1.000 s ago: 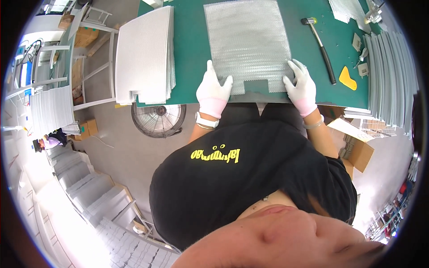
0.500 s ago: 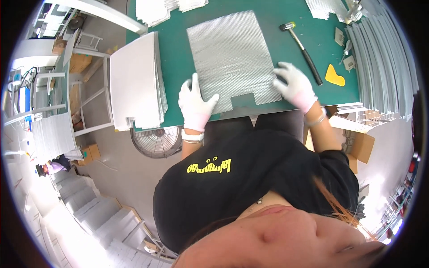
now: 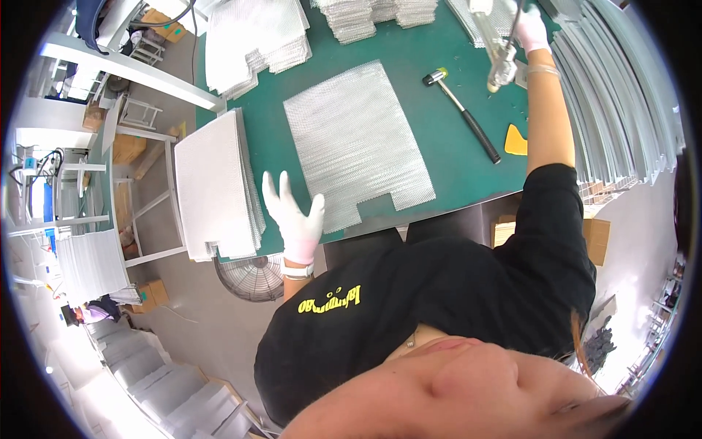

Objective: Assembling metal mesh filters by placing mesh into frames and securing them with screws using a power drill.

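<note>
A silvery mesh sheet (image 3: 358,139) with a notch in its near edge lies flat on the green table. My left hand (image 3: 296,219), in a white glove, is beside the sheet's near left corner, fingers spread and holding nothing. My right arm stretches to the far right, where my gloved right hand (image 3: 531,33) is near a stack of mesh sheets (image 3: 472,22). A clear, wrapped hanging tool (image 3: 501,62) is just left of this hand; its fingers are partly hidden at the picture's edge, so any hold is unclear.
A hammer (image 3: 468,121) and a yellow scraper (image 3: 515,140) lie right of the sheet. White panels (image 3: 212,183) are stacked at left, mesh stacks (image 3: 256,40) at the back. Long grey strips (image 3: 614,95) line the right side. A fan (image 3: 252,278) stands below the table.
My right hand has left the sheet's right edge and reached to the far right. My left hand has come off the sheet's left edge. The view has shifted, showing more of the table's back.
</note>
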The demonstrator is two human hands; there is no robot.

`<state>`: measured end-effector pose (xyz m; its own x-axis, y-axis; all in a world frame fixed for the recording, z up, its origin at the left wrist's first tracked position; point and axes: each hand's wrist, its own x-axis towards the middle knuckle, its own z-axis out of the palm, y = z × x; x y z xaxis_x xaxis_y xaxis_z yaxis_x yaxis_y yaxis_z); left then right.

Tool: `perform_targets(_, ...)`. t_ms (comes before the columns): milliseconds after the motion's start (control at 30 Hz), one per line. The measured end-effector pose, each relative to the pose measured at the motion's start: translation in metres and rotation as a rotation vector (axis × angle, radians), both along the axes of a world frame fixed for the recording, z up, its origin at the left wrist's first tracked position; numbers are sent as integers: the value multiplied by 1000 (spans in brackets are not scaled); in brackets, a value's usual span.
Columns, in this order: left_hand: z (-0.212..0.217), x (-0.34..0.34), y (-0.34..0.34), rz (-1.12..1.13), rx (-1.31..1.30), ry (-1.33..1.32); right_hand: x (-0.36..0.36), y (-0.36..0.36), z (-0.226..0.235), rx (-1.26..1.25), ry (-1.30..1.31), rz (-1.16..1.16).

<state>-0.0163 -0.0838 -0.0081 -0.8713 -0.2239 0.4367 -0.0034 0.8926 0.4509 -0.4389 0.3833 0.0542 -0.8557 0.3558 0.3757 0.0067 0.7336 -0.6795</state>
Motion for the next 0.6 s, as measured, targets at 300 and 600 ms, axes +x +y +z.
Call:
perform_targets(300,21,-38,46,-389,576,-151,160,-104,34,-262,501,437)
perform_targets(600,31,-29,102,-180,1346,524,332,-190,-12,142,326,937)
